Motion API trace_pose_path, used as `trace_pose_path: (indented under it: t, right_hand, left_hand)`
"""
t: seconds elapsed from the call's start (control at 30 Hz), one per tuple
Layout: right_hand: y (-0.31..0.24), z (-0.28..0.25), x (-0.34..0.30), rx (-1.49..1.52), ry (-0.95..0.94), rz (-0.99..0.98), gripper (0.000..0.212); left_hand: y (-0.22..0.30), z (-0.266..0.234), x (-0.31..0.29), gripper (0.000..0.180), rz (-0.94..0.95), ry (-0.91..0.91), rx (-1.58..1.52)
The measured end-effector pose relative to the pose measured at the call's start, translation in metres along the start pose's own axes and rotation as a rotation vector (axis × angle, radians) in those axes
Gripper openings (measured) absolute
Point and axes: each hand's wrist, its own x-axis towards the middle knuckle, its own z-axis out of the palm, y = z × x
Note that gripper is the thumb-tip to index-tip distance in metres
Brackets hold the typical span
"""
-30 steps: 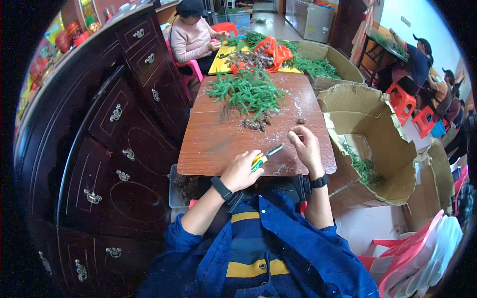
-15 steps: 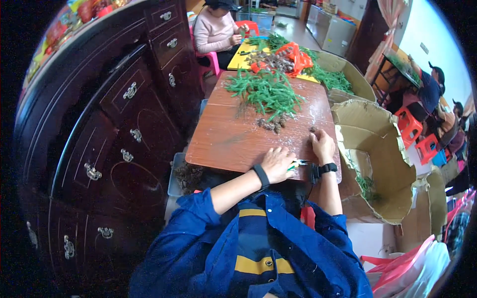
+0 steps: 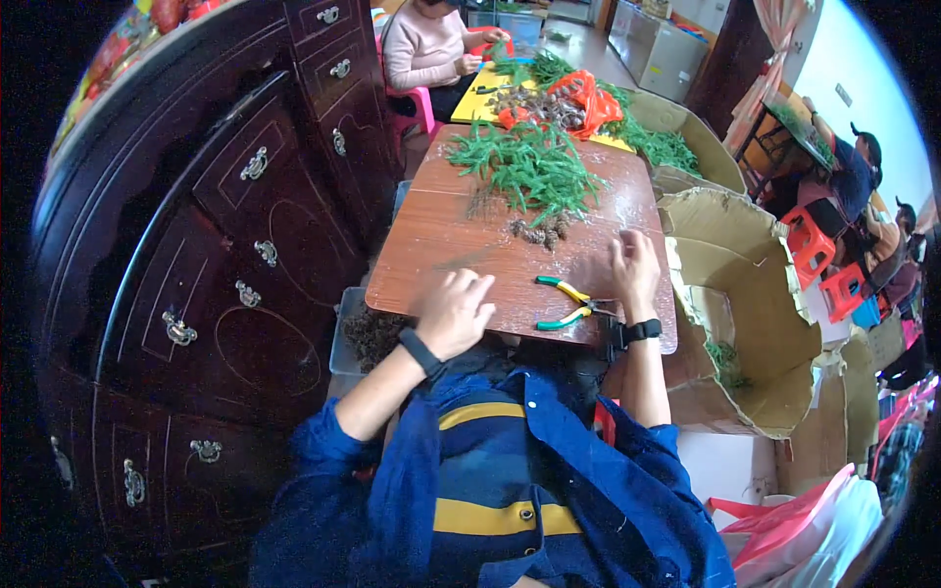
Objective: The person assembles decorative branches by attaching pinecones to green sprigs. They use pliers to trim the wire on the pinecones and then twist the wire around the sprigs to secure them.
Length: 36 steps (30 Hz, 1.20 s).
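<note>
My left hand (image 3: 453,316) is lifted over the near left part of the brown tabletop, blurred, fingers apart and holding nothing. Beside the right edge, my right hand (image 3: 636,270) reaches forward with thumb and fingers apart; what lies beneath its fingertips is hidden. Between the hands, pliers (image 3: 586,306) with yellow and green grips lie on the table, handles spread. Their jaws point toward my right wrist. Several small brown pine cones (image 3: 541,232) sit in front of a heap of green needle sprigs (image 3: 534,171).
A large cardboard box (image 3: 774,323) stands against the table's right side. To the left rises a dark wooden cabinet (image 3: 225,265), with a clear bin of brown pieces (image 3: 371,336) below the table edge. A co-worker (image 3: 431,49) sits at the far yellow table (image 3: 473,116).
My left hand has let go of the pliers and moved left, leaving them on the table. My right hand has moved slightly forward; the lone pine cone by its fingertips is now out of sight.
</note>
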Motion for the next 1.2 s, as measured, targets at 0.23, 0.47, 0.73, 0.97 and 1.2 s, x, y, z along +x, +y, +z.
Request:
trace_pose_path:
  t: [0.23, 0.47, 0.73, 0.97, 1.2]
  right_hand:
    - [-0.057, 0.042, 0.003, 0.005, -0.425, -0.259, 0.025]
    - [-0.076, 0.094, -0.006, -0.225, -0.394, -0.199, 0.03]
    - [-0.067, 0.106, -0.006, -0.268, -0.514, -0.1, 0.031]
    - [-0.051, 0.084, -0.01, -0.236, -0.559, -0.123, 0.035]
    - [-0.055, 0.048, -0.015, 0.065, -0.522, -0.005, 0.034]
  left_hand:
    - [-0.006, -0.015, -0.022, 0.053, -0.119, -0.158, 0.116]
    - [-0.029, -0.015, -0.033, 0.06, -0.118, -0.174, 0.123]
    - [-0.04, 0.0, -0.04, 0.048, -0.072, -0.133, 0.162]
    - [-0.024, 0.018, -0.045, 0.008, 0.164, 0.018, 0.107]
    - [-0.017, 0.02, -0.038, 0.005, 0.271, 0.075, 0.126]
